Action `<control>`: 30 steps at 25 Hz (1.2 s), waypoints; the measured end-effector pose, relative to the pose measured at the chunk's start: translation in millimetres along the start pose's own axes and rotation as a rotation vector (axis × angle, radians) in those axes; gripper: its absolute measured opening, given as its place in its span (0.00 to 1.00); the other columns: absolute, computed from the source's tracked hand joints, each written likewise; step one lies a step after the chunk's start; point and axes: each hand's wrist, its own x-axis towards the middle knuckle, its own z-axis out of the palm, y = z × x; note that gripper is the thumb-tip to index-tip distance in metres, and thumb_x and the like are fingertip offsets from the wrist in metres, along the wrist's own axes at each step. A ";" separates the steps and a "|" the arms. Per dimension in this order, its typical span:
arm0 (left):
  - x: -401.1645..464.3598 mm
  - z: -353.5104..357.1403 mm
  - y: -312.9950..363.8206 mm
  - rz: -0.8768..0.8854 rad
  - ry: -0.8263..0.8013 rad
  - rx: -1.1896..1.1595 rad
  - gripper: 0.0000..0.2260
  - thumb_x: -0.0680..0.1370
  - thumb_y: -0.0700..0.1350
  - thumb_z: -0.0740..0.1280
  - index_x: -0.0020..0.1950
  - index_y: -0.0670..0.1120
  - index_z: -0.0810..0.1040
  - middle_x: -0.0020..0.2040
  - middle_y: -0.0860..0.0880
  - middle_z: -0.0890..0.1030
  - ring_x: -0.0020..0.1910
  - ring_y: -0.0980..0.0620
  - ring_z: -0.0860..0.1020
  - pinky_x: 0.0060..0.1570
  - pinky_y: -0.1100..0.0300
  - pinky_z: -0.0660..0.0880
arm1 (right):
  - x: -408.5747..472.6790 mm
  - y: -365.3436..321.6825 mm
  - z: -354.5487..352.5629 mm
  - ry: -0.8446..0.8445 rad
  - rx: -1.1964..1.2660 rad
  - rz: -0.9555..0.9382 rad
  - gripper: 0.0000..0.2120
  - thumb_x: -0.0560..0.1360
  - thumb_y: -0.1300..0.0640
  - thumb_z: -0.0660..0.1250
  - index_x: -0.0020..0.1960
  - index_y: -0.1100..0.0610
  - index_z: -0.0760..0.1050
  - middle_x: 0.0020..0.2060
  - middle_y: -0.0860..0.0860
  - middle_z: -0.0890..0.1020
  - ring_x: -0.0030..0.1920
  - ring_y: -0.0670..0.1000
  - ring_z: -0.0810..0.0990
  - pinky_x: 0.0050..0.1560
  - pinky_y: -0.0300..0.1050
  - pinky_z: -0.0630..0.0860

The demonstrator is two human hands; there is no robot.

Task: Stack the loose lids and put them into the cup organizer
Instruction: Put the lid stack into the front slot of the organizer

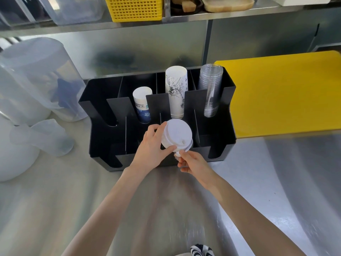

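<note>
Both bare forearms extend forward from the lower edge of the view and converge toward the centre. Left hand [150, 146]: palm turned down and to the right, fingers spread, thumb and fingertips closed around the left side of the lids [176, 134]. Right hand [191, 161]: just below and right of the left, fingers curled inward, thumb and forefinger pinching the lower edge of the lids. The two hands are close together, nearly touching. Wrists are straight, and no sleeves are visible.
</note>
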 end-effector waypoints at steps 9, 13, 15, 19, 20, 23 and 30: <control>6.1 -1.9 -1.6 0.036 -0.056 -0.048 0.33 0.70 0.47 0.70 0.71 0.48 0.58 0.66 0.44 0.64 0.66 0.46 0.65 0.65 0.51 0.68 | -2.5 7.0 9.7 0.058 0.062 -0.079 0.12 0.78 0.52 0.55 0.39 0.51 0.73 0.33 0.48 0.73 0.35 0.43 0.75 0.35 0.30 0.74; 7.9 -1.9 -1.9 0.061 -0.056 -0.030 0.33 0.70 0.47 0.70 0.71 0.48 0.59 0.66 0.45 0.66 0.66 0.47 0.63 0.64 0.57 0.63 | -1.6 10.9 14.1 0.100 0.086 -0.099 0.13 0.78 0.52 0.54 0.40 0.52 0.74 0.33 0.48 0.73 0.33 0.43 0.75 0.34 0.29 0.74; 8.1 -2.6 -2.3 0.067 -0.059 -0.030 0.33 0.70 0.47 0.70 0.71 0.48 0.59 0.66 0.45 0.66 0.66 0.47 0.63 0.64 0.56 0.63 | -2.0 13.2 17.6 0.123 0.099 -0.117 0.13 0.78 0.52 0.54 0.40 0.52 0.74 0.33 0.48 0.73 0.33 0.43 0.75 0.33 0.29 0.74; 5.3 -3.3 -3.7 0.072 -0.043 -0.069 0.33 0.70 0.47 0.71 0.71 0.48 0.59 0.66 0.46 0.66 0.67 0.48 0.63 0.64 0.56 0.63 | -1.7 15.8 22.0 0.164 0.099 -0.144 0.11 0.78 0.53 0.54 0.46 0.53 0.75 0.33 0.47 0.72 0.34 0.44 0.74 0.32 0.29 0.73; 4.7 -3.2 -3.8 0.075 -0.040 -0.078 0.33 0.70 0.47 0.71 0.71 0.48 0.59 0.67 0.46 0.66 0.67 0.48 0.63 0.65 0.56 0.63 | -1.7 16.2 22.5 0.168 0.097 -0.152 0.11 0.78 0.53 0.54 0.46 0.52 0.75 0.33 0.47 0.72 0.34 0.44 0.74 0.32 0.29 0.73; 3.7 -3.6 -5.2 0.088 -0.042 -0.069 0.33 0.70 0.46 0.71 0.71 0.48 0.60 0.67 0.46 0.66 0.67 0.48 0.63 0.64 0.58 0.62 | -2.3 17.5 23.7 0.174 0.095 -0.159 0.11 0.78 0.52 0.55 0.43 0.49 0.75 0.33 0.47 0.73 0.33 0.42 0.74 0.32 0.29 0.72; 16.6 -5.1 -1.3 0.142 -0.059 -0.039 0.32 0.70 0.46 0.70 0.71 0.48 0.59 0.67 0.46 0.66 0.67 0.47 0.62 0.62 0.61 0.57 | 2.0 10.1 19.6 0.165 0.117 -0.140 0.12 0.78 0.52 0.54 0.46 0.54 0.75 0.35 0.49 0.74 0.33 0.43 0.75 0.33 0.30 0.73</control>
